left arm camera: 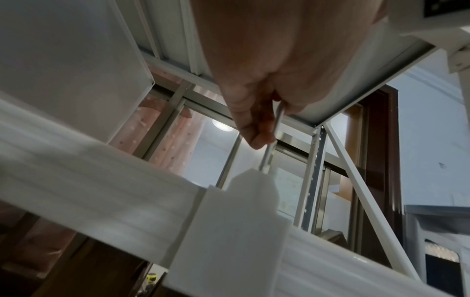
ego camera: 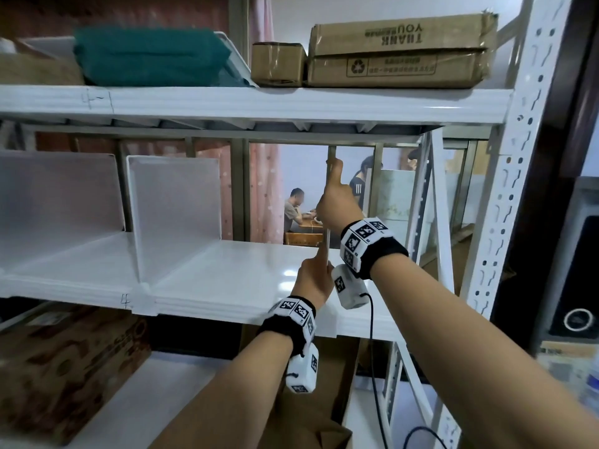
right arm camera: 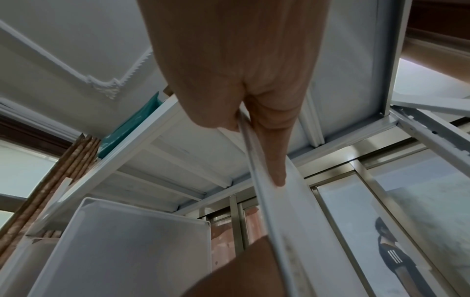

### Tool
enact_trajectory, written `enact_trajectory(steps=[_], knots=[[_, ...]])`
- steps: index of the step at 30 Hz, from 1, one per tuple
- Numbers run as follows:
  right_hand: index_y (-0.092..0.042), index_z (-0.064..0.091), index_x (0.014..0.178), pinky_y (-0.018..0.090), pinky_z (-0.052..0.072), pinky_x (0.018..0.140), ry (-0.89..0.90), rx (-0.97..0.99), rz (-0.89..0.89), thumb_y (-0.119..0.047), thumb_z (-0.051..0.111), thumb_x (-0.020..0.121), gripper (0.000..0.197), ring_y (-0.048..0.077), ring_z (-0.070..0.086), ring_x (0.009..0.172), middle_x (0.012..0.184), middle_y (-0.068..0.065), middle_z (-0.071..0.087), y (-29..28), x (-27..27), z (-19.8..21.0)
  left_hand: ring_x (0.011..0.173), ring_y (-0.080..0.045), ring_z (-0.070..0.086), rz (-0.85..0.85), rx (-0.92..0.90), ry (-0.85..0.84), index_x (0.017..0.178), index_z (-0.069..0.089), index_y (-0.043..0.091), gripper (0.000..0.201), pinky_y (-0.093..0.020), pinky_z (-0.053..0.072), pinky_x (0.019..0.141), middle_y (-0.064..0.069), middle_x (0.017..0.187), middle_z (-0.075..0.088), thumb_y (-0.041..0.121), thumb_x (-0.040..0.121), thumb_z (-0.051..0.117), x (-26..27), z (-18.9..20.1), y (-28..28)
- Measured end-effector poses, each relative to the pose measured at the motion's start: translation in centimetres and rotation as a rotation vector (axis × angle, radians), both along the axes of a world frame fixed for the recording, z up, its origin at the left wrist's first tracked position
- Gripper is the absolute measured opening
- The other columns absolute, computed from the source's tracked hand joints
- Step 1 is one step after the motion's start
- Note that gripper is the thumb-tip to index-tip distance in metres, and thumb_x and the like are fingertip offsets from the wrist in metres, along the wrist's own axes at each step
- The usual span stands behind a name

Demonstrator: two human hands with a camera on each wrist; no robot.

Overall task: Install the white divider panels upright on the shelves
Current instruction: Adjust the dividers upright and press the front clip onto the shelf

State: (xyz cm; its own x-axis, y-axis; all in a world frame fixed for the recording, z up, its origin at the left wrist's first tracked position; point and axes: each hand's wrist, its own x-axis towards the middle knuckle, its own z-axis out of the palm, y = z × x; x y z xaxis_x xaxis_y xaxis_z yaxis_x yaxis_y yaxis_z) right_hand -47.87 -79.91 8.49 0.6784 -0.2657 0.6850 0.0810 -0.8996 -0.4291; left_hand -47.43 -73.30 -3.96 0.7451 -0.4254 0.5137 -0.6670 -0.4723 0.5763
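A white divider panel [ego camera: 328, 236] stands upright and edge-on at the right part of the middle shelf [ego camera: 243, 277]. My right hand [ego camera: 337, 199] grips its front edge high up, with the index finger lying along the panel [right arm camera: 292, 211]. Lower down, my left hand [ego camera: 312, 280] pinches the same edge [left arm camera: 268, 156] just above the shelf's front lip. The panel's white foot bracket [left arm camera: 229, 231] sits over that lip. Two more white dividers [ego camera: 61, 192] [ego camera: 176, 202] stand upright further left on the shelf.
Cardboard boxes [ego camera: 398, 50] and a folded green cloth [ego camera: 152, 59] lie on the shelf above. A brown box [ego camera: 64, 367] sits on the shelf below. The perforated white post [ego camera: 505, 189] stands at right. People sit behind the glass at the back.
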Motion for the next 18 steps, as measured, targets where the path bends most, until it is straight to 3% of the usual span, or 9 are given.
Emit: enact_trajectory(steps=[3, 7, 9, 11, 12, 13, 14, 15, 18], knots=[[-0.012, 0.014, 0.145, 0.026, 0.030, 0.041, 0.007, 0.007, 0.009, 0.017, 0.042, 0.079, 0.077, 0.021, 0.043, 0.049, 0.061, 0.006, 0.044, 0.2, 0.0, 0.0, 0.085, -0.030, 0.061, -0.006, -0.080, -0.002, 0.127, 0.051, 0.004, 0.039, -0.039, 0.052, 0.080, -0.018, 0.099, 0.066, -0.003, 0.089, 0.050, 0.1, -0.4, 0.2], [-0.021, 0.016, 0.144, 0.027, 0.032, 0.045, -0.015, 0.039, 0.007, 0.006, 0.043, 0.084, 0.071, 0.030, 0.052, 0.055, 0.063, 0.008, 0.051, -0.2, 0.6, -0.1, 0.066, -0.024, 0.051, -0.041, -0.077, -0.010, 0.111, 0.052, 0.007, 0.021, -0.033, 0.047, 0.063, -0.009, 0.078, 0.058, 0.017, 0.093, 0.055, 0.6, -0.1, 1.1], [-0.027, 0.011, 0.146, 0.030, 0.041, 0.054, -0.015, 0.061, -0.017, -0.009, 0.044, 0.088, 0.069, 0.032, 0.056, 0.063, 0.073, 0.013, 0.060, -0.4, 0.5, -0.4, 0.066, -0.023, 0.051, -0.076, -0.035, -0.027, 0.106, 0.054, 0.008, 0.026, -0.025, 0.040, 0.063, -0.007, 0.076, 0.059, 0.027, 0.089, 0.061, 0.6, 0.4, 1.9], [-0.031, 0.006, 0.148, 0.043, 0.050, 0.078, -0.018, 0.053, -0.106, -0.026, 0.045, 0.089, 0.071, 0.037, 0.061, 0.085, 0.105, 0.022, 0.064, 0.0, 0.4, -0.8, 0.069, -0.025, 0.058, -0.087, 0.004, -0.012, 0.101, 0.056, 0.012, 0.031, -0.027, 0.047, 0.066, -0.007, 0.078, 0.066, 0.036, 0.083, 0.066, 0.9, 0.7, 3.0], [-0.030, 0.004, 0.150, 0.053, 0.044, 0.097, -0.044, 0.032, -0.197, -0.033, 0.045, 0.089, 0.074, 0.041, 0.057, 0.108, 0.127, 0.026, 0.055, 0.5, 0.7, -0.8, 0.073, -0.025, 0.061, -0.069, 0.035, -0.008, 0.099, 0.057, 0.016, 0.029, -0.029, 0.052, 0.071, -0.006, 0.080, 0.068, 0.038, 0.082, 0.066, 1.2, 0.9, 3.7], [-0.027, 0.003, 0.152, 0.060, 0.028, 0.110, -0.086, 0.004, -0.292, -0.036, 0.045, 0.089, 0.076, 0.045, 0.042, 0.130, 0.145, 0.028, 0.038, 1.2, 0.7, -0.6, 0.076, -0.024, 0.063, -0.049, 0.055, -0.016, 0.099, 0.057, 0.020, 0.025, -0.032, 0.054, 0.075, -0.004, 0.082, 0.069, 0.037, 0.082, 0.065, 1.7, 0.9, 4.4], [-0.021, 0.004, 0.154, 0.062, 0.015, 0.115, -0.145, -0.025, -0.356, -0.036, 0.045, 0.090, 0.077, 0.047, 0.024, 0.141, 0.153, 0.029, 0.024, 2.5, 0.8, -0.3, 0.080, -0.024, 0.064, -0.017, 0.064, -0.029, 0.098, 0.057, 0.022, 0.020, -0.035, 0.055, 0.078, -0.003, 0.084, 0.070, 0.035, 0.083, 0.062, 2.2, 1.1, 5.5], [-0.015, 0.008, 0.154, 0.061, 0.008, 0.117, -0.203, -0.051, -0.374, -0.033, 0.046, 0.090, 0.077, 0.047, 0.015, 0.144, 0.155, 0.030, 0.016, 3.8, 0.8, 0.0, 0.084, -0.025, 0.064, 0.026, 0.058, -0.044, 0.099, 0.058, 0.024, 0.017, -0.036, 0.055, 0.080, -0.002, 0.088, 0.070, 0.031, 0.084, 0.059, 2.8, 1.4, 6.6], [-0.009, 0.019, 0.152, 0.060, 0.002, 0.118, -0.237, -0.113, -0.324, -0.028, 0.046, 0.089, 0.070, 0.042, 0.013, 0.146, 0.156, 0.027, 0.019, 9.0, 2.3, 1.1, 0.093, -0.032, 0.063, 0.182, 0.030, -0.070, 0.102, 0.060, 0.022, 0.017, -0.036, 0.053, 0.081, -0.008, 0.099, 0.069, 0.024, 0.086, 0.053, 4.4, 2.6, 11.2]])
